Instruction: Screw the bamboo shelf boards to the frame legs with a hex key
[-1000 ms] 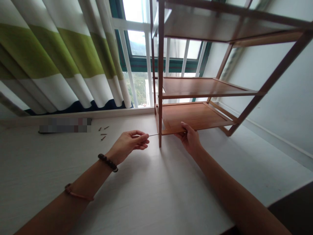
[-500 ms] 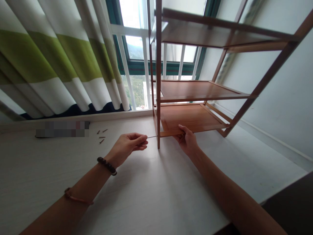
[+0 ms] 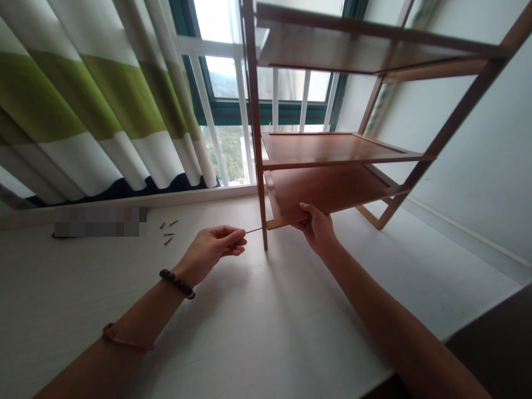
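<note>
My left hand (image 3: 224, 241) pinches a thin dark hex key (image 3: 253, 230) whose tip meets the lower part of the front left leg (image 3: 260, 194) of a brown wooden shelf rack. The tip's seat in the leg is too small to make out. My right hand (image 3: 318, 227) is wrapped round the front edge of the bottom shelf board (image 3: 332, 188), thumb on top and fingers underneath. This board slants, its right end higher than its left. The middle shelf board (image 3: 332, 148) sits above it. Several screws (image 3: 168, 234) lie on the pale floor left of my left hand.
A blurred-out flat object (image 3: 100, 223) lies by the left ledge. A green and white curtain (image 3: 120, 100) hangs behind it. White railings (image 3: 208, 94) and a window stand behind the rack. A white wall (image 3: 469, 138) borders the right side.
The bottom board's right end has risen, so the board slants more. The front left leg has tipped slightly and shifted left in view. Both hands keep their grips.
</note>
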Demonstrator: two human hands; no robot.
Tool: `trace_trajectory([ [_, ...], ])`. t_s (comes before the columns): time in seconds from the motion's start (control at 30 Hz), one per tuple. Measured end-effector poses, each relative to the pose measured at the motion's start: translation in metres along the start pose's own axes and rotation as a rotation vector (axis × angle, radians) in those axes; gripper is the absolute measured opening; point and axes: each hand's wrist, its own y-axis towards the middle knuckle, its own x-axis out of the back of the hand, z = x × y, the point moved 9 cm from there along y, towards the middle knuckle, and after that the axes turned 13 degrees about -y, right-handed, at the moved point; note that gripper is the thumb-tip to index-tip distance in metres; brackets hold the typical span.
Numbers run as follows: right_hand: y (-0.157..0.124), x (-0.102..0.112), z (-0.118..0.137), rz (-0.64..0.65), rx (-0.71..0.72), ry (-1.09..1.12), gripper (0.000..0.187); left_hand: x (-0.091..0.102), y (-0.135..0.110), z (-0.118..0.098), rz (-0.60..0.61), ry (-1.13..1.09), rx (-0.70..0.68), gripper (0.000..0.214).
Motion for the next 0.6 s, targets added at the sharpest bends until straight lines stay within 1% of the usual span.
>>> trace_trajectory([
  [0.13,0.005,0.008,-0.011,-0.033,-0.067,-0.003,0.016,0.000,0.001,-0.001,0.014,0.033,-0.025,0.027],
  [0.23,0.007,0.013,-0.014,-0.045,-0.083,-0.007,0.015,-0.002,0.001,-0.001,0.031,0.059,-0.041,0.027],
  [0.6,0.006,0.013,-0.013,-0.024,-0.088,0.000,0.014,0.000,0.001,-0.004,-0.004,0.043,-0.095,0.026],
])
